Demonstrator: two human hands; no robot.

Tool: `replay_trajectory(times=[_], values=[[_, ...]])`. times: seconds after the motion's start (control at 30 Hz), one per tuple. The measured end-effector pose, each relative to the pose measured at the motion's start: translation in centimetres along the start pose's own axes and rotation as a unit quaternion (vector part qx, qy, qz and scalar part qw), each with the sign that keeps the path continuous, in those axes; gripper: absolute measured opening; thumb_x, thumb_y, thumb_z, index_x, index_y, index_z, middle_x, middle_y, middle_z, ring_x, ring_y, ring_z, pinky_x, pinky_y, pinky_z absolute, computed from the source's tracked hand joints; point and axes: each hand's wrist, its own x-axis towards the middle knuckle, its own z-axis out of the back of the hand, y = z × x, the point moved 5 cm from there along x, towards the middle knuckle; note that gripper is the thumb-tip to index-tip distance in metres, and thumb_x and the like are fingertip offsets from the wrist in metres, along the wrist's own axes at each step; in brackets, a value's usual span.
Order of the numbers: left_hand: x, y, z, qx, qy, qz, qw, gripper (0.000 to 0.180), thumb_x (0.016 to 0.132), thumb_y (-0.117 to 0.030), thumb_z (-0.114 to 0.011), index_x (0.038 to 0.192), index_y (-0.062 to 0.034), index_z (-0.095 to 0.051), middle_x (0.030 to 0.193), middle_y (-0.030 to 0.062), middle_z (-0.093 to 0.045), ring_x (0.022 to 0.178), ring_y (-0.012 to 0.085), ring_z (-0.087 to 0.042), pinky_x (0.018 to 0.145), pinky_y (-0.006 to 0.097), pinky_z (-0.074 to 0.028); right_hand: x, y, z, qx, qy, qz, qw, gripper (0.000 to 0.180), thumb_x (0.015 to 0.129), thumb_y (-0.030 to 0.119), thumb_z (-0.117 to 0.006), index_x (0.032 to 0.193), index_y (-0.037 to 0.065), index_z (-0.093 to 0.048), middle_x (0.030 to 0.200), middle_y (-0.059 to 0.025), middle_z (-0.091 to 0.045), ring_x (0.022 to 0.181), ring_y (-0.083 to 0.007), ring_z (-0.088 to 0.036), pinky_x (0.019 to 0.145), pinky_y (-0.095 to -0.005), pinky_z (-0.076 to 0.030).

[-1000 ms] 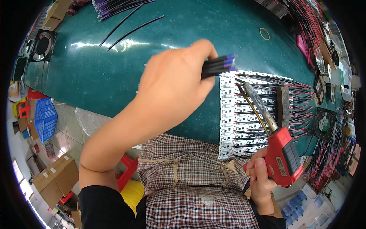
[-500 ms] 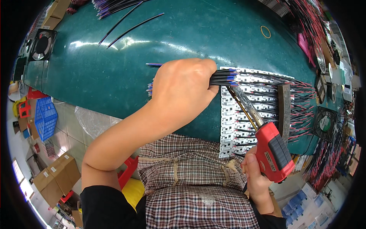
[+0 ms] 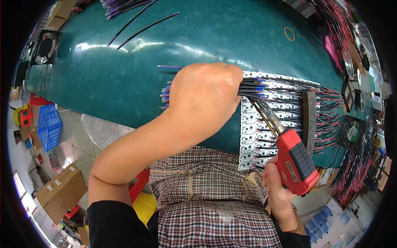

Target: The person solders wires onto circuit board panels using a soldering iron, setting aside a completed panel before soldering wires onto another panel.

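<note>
Left grip [image 3: 204,89] curled, knuckles up, right grip [image 3: 278,191] clenched lower

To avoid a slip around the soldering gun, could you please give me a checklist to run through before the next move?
1. Left hand holding the cable bundle: ok.
2. Right hand on the red soldering gun: ok.
3. Dark bar lying across the wires: ok.
4. Cable ends left of the fist all together: not ok; one lies apart, above the others.
5. Gun's barrel clear of the cable bundle: cannot tell; they overlap in view.

Left hand [image 3: 206,91] has carried wire bundle [image 3: 250,88] rightward
</note>
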Motion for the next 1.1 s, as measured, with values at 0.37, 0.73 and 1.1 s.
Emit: replay_trajectory(times=[0.37, 0.73, 1.1], values=[[0.1, -0.1, -0.2, 0.032, 0.021, 0.000, 0.999, 0.018, 0.071, -0.012, -0.080, 0.079, -0.0040, -0.065, 0.075, 0.0117, -0.067, 0.071, 0.0336, -0.067, 0.064, 0.044, -0.053, -0.5, 0.4, 0.0, 0.053, -0.059, -0.019, 0.997, 0.015, 0.099, 0.012, -0.064, 0.105, -0.002, -0.059, 0.070, -0.0046, -0.058, 0.049, -0.0062, -0.045, 0.048, -0.0229, -0.039], [1.1, 0.6, 0.0, 0.016, 0.064, 0.027, 0.997, 0.016, 0.077, -0.014, -0.077, 0.079, -0.0011, -0.068, 0.075, 0.0162, -0.069, 0.071, 0.0361, -0.068, 0.066, 0.044, -0.054, -0.5, 0.4, -0.7, 0.054, -0.062, -0.030, 0.996, 0.015, 0.099, 0.014, -0.066, 0.095, 0.001, -0.059, 0.068, -0.0033, -0.058, 0.050, -0.0055, -0.047, 0.047, -0.0224, -0.038], [1.4, 0.4, 0.0, 0.014, 0.078, 0.033, 0.996, 0.015, 0.077, -0.014, -0.076, 0.080, -0.0012, -0.069, 0.074, 0.0170, -0.068, 0.072, 0.0370, -0.068, 0.067, 0.045, -0.053, -0.5, 0.7, -0.1, 0.025, -0.021, -0.007, 0.999, 0.015, 0.099, 0.014, -0.064, 0.093, 0.001, -0.058, 0.066, -0.0034, -0.057, 0.048, -0.0065, -0.045, 0.046, -0.0227, -0.035]])
